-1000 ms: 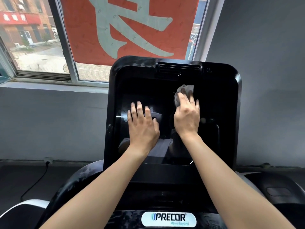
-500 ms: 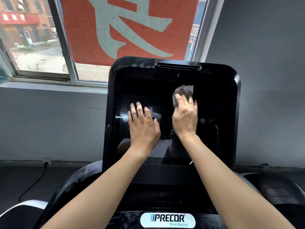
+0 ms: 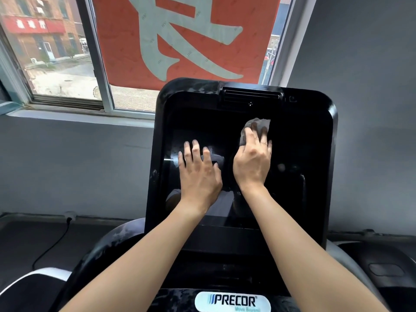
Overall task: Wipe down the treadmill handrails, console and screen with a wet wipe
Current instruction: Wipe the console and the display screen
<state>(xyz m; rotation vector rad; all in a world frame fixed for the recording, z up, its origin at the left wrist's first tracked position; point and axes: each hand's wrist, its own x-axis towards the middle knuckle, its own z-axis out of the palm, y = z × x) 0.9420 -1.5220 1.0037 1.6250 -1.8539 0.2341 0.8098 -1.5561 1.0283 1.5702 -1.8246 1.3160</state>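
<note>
Head cam view: the right hand (image 3: 252,163) is pressing a bunched-up grey wet wipe (image 3: 258,121) against the upper middle of the dark screen (image 3: 299,143). Its grip is clamped over the wipe, with the fingers curling down on the wad. The left hand (image 3: 198,174) is lying flat on the glass just beside it, grip apart, fingers spread and holding nothing. Both forearms are reaching up over the lower console (image 3: 225,260), so they're blocking a good chunk of it, and the hands are covering the middle of the screen. A vent slot (image 3: 252,96) is sitting in the frame right above the wipe. A white Precor badge (image 3: 233,301) is showing at the bottom edge, and a curved black handrail (image 3: 112,242) is poking out lower left. Behind the machine, a window (image 3: 67,70) is looking out on a street, with a red banner (image 3: 184,41) hanging across it. A black cable (image 3: 51,246) is trailing along the floor on the left by the grey wall (image 3: 360,109).
</note>
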